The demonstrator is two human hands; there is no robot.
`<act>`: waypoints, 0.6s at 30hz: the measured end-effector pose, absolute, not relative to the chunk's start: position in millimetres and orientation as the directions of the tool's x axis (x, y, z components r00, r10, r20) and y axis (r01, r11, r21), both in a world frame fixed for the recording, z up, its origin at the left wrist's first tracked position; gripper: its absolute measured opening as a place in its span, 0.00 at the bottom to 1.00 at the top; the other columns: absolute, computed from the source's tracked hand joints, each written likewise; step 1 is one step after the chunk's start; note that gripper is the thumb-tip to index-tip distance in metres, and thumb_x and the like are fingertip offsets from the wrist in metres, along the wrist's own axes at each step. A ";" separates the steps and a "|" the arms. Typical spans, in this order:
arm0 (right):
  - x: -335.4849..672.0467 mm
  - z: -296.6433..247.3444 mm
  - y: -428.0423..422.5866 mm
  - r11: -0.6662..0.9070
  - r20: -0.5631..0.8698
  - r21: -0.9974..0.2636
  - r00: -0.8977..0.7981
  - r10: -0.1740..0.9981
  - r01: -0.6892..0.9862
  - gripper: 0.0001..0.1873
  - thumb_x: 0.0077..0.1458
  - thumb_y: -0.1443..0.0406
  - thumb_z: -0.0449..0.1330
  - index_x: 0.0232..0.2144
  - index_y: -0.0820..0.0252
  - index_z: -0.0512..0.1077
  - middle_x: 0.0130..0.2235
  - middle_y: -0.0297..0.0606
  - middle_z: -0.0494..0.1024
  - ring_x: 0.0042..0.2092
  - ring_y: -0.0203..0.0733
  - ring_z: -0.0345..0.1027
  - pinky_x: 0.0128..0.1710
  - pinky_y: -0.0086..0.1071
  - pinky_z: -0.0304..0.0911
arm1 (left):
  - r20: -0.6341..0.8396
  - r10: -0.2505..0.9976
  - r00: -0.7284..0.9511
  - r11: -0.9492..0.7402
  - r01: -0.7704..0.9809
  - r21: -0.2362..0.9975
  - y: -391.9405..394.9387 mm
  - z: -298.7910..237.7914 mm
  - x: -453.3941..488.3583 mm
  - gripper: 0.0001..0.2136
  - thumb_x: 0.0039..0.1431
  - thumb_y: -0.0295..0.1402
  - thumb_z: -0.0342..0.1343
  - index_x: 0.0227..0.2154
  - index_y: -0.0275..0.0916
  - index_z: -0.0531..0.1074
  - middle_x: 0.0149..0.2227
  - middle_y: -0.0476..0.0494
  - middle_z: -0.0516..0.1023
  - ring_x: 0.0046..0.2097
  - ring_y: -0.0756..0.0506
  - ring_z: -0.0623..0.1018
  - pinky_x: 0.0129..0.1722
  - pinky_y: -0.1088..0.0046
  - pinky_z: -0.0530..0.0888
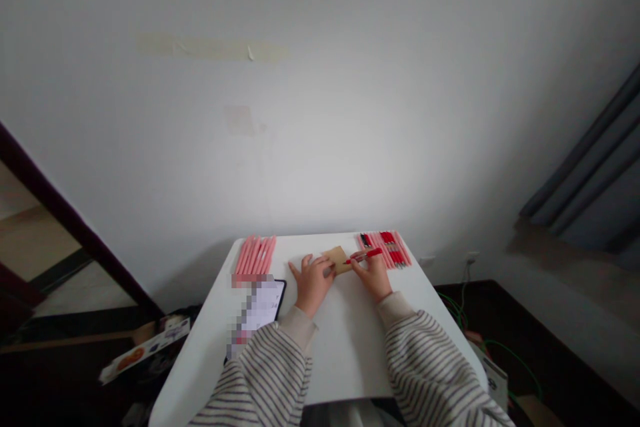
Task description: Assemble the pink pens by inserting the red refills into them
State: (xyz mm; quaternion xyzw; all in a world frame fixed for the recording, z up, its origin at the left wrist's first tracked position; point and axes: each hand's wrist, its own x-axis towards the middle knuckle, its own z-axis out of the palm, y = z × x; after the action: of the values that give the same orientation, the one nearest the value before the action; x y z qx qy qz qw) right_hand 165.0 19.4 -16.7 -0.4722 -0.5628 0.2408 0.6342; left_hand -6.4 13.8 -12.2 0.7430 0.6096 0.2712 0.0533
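Observation:
A small brown piece of paper (339,255) lies on the white table (350,347), between my two hands. My left hand (313,282) rests at its left side with the fingers spread, some of them touching the paper. My right hand (374,278) is closed around a red pen (373,253). The pen slants, its tip pointing left over the paper's right edge. Whether the tip touches the paper is too small to tell. Just beyond my right hand lies a row of pink, red and black pens (400,255).
At the table's far left is a bundle of pink pens (256,255). A phone (267,302) with a lit screen, partly blurred out, lies left of my left forearm. A wall (320,147) stands behind the table. Green cables (454,307) run along the floor at right.

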 end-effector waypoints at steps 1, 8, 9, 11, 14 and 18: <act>164.5 -16.1 18.8 0.440 0.489 -0.868 0.246 0.837 0.231 0.03 0.42 0.63 0.67 0.24 0.54 0.77 0.29 0.36 0.76 0.36 0.43 0.67 0.44 0.39 0.62 | 0.333 0.937 0.109 -0.249 0.875 0.415 14.4 -12.6 -6.3 0.12 0.55 0.38 0.56 0.43 0.52 0.75 0.51 0.47 0.76 0.59 0.35 0.64 0.57 0.28 0.41; 162.5 -13.4 16.5 0.444 0.506 -0.842 0.166 0.846 0.306 0.02 0.43 0.63 0.66 0.25 0.53 0.77 0.31 0.37 0.77 0.39 0.45 0.67 0.46 0.42 0.60 | 0.331 0.938 0.101 -0.235 0.889 0.394 14.6 -12.7 -5.3 0.15 0.53 0.38 0.57 0.45 0.54 0.73 0.51 0.49 0.76 0.61 0.36 0.63 0.58 0.29 0.44; 162.5 -14.1 16.9 0.445 0.508 -0.842 0.170 0.844 0.306 0.03 0.42 0.63 0.66 0.25 0.53 0.77 0.31 0.37 0.76 0.39 0.46 0.67 0.47 0.43 0.59 | 0.331 0.939 0.097 -0.232 0.888 0.397 14.0 -12.3 -5.2 0.15 0.53 0.38 0.57 0.45 0.54 0.73 0.52 0.49 0.75 0.61 0.36 0.62 0.57 0.29 0.44; 162.7 -16.2 17.8 0.443 0.509 -0.843 0.185 0.841 0.306 0.04 0.40 0.62 0.67 0.24 0.52 0.77 0.30 0.36 0.76 0.40 0.47 0.66 0.49 0.44 0.58 | 0.333 0.939 0.090 -0.229 0.884 0.407 13.1 -11.5 -5.2 0.15 0.53 0.39 0.57 0.45 0.54 0.73 0.53 0.49 0.74 0.61 0.35 0.62 0.56 0.28 0.45; 163.3 -20.0 19.2 0.443 0.517 -0.828 0.161 0.841 0.343 0.02 0.42 0.63 0.66 0.24 0.52 0.78 0.29 0.37 0.76 0.40 0.46 0.66 0.49 0.44 0.58 | 0.343 0.935 0.087 -0.233 0.880 0.413 12.8 -12.0 -5.6 0.15 0.53 0.40 0.57 0.46 0.55 0.72 0.54 0.49 0.74 0.61 0.35 0.62 0.56 0.27 0.44; 164.0 -25.6 20.8 0.454 0.526 -0.802 0.098 0.845 0.389 0.02 0.45 0.64 0.64 0.25 0.53 0.78 0.31 0.38 0.77 0.40 0.45 0.67 0.49 0.42 0.59 | 0.333 0.939 0.088 -0.228 0.883 0.410 12.8 -13.1 -6.6 0.17 0.54 0.41 0.56 0.48 0.55 0.71 0.54 0.49 0.73 0.61 0.34 0.61 0.55 0.26 0.41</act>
State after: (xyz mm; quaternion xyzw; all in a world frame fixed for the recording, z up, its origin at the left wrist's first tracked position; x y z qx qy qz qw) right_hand 164.0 20.8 -25.6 -0.4817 -0.6403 0.2026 0.5629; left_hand -6.6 12.8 -13.1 0.7358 0.6190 0.2698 0.0514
